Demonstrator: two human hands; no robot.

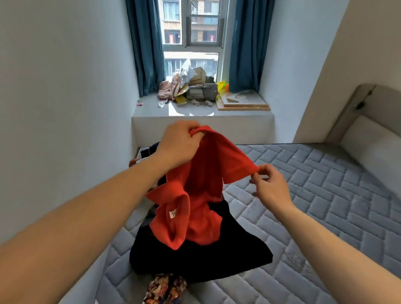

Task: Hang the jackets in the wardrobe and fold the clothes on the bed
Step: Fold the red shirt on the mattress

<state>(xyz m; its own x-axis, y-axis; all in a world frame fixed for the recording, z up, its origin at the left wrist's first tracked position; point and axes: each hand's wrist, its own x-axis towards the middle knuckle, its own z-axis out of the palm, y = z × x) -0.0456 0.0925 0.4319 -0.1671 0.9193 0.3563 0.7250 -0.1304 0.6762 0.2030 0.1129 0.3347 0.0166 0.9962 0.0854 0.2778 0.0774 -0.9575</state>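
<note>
A red shirt (198,195) hangs in the air above the bed, its collar with a white label drooping at the bottom. My left hand (179,145) grips a bunched edge of it at the top. My right hand (271,185) pinches the hem of a sleeve at its right corner. Under the shirt a dark garment (199,256) lies crumpled on the grey quilted mattress (321,214). A floral patterned cloth (162,298) lies in front of it. More dark clothes (149,151) are heaped behind my left hand.
A white wall runs close along the left. Ahead, a window ledge (201,120) holds boxes, bags and boards between blue curtains (145,40). A padded grey headboard (377,136) bounds the bed at the right.
</note>
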